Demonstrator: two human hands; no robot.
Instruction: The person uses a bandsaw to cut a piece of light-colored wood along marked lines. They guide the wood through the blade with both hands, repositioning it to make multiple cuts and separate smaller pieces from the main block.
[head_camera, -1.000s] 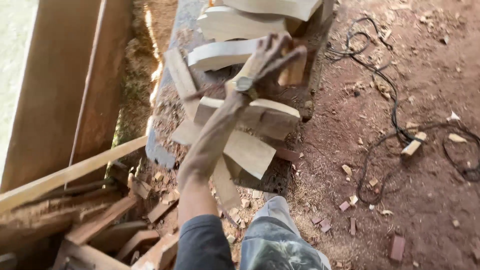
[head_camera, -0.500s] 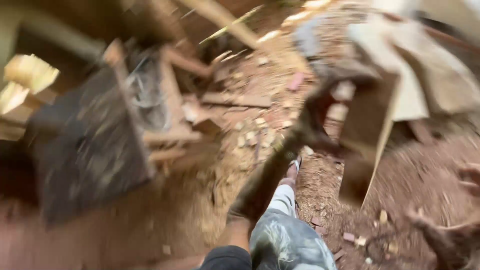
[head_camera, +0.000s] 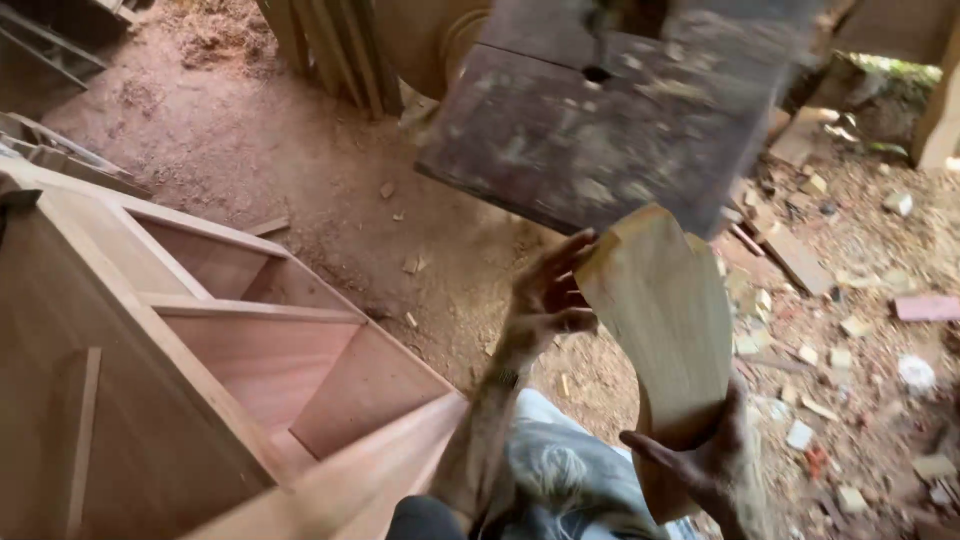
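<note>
**Both hands on a curved wood blank, below a dark machine table**

Left hand (head_camera: 548, 295) grips the upper left edge of a pale curved wood piece (head_camera: 665, 325); its fingers (head_camera: 565, 262) are spread fairly wide, thumb pressed on the near face, fingertips reaching over the top corner. Right hand (head_camera: 700, 455) holds the lower end of the same piece, fingers wrapped under and around the bottom edge, thumb sticking out to the left. The piece stands near upright, tilted a little, bowed along its length, sitting between the two sets of fingers.

Just above the left fingers: a dark, worn table (head_camera: 590, 130) with a small hole in its top, blurred. The piece's top end is near its near edge; cannot tell if they touch.

Left of the fingers, well apart: a reddish wooden cabinet frame (head_camera: 210, 330) lying on its side, open compartments facing up. Right of the fingers: offcuts (head_camera: 850, 330) and chips scattered on the dirt floor (head_camera: 300, 190). Below the fingers: grey patterned trousers (head_camera: 570, 480).

Judgement on handling: a two-point grip, top and bottom, suits a bowed blank. Keeping the thumb flat on the face and the fingertips clear of the table edge looks sensible, and so does watching footing, given loose scraps underfoot.
</note>
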